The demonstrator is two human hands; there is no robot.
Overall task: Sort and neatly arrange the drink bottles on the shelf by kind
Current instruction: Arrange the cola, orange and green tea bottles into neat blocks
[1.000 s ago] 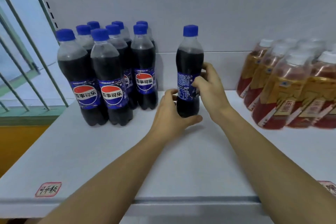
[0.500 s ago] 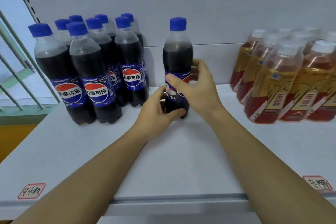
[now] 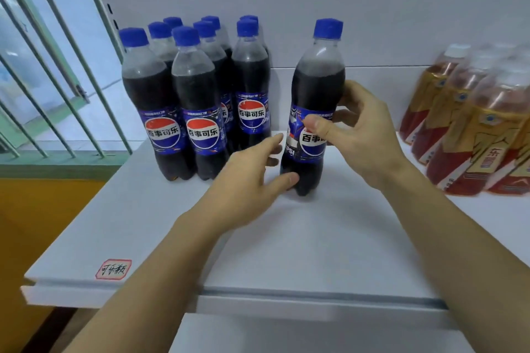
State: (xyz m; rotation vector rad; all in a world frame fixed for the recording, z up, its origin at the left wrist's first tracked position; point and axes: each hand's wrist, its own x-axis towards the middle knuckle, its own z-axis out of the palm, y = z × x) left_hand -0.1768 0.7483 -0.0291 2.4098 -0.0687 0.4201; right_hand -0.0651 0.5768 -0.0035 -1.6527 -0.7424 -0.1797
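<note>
Shelf [image 3: 286, 238] front edge: handwritten label sticker [image 3: 113, 269]. Left hand [image 3: 252, 178] fingers loosely spread, thumb tip touching the base of the lone cola bottle [image 3: 314, 106]. Right hand [image 3: 361, 135] grips that bottle at its label, thumb in front. Bottle upright mid-shelf, just right of the cola bottle cluster [image 3: 198, 94]. Tea bottles [image 3: 470, 123] far right, blurred.
</note>
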